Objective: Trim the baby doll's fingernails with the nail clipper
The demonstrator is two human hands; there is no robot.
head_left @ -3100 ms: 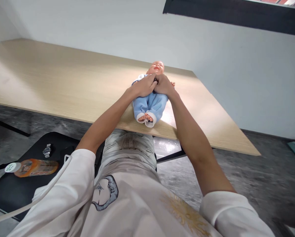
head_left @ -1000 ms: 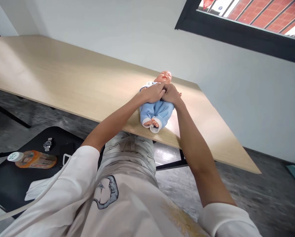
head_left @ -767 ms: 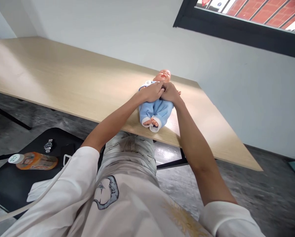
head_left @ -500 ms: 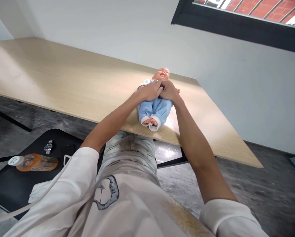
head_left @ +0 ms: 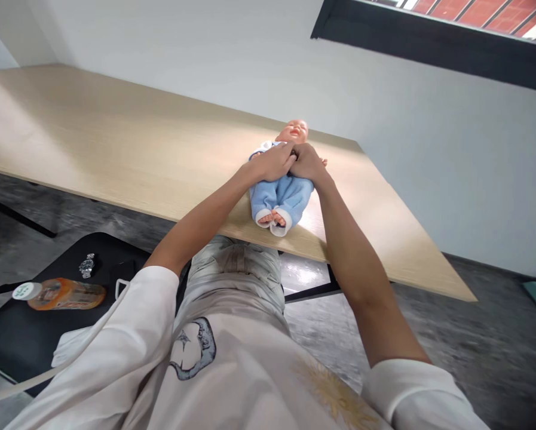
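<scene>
A baby doll [head_left: 280, 194] in a light blue fleece suit lies on its back on the wooden table [head_left: 115, 155], head toward the wall, bare feet toward me. My left hand [head_left: 272, 163] and my right hand [head_left: 309, 165] meet on the doll's chest, fingers curled and pinched together on the front of the suit. A small dark thing shows between the fingertips; I cannot make out what it is.
To my lower left a black seat [head_left: 21, 334] carries an orange drink bottle [head_left: 57, 295] lying on its side and a wristwatch [head_left: 87, 265]. The table's near edge is just in front of my lap. A dark window frame [head_left: 429, 42] runs along the white wall.
Both hands stay pinched on the doll's chest throughout. Only my head has shifted a little, so the scene moves slightly in the picture.
</scene>
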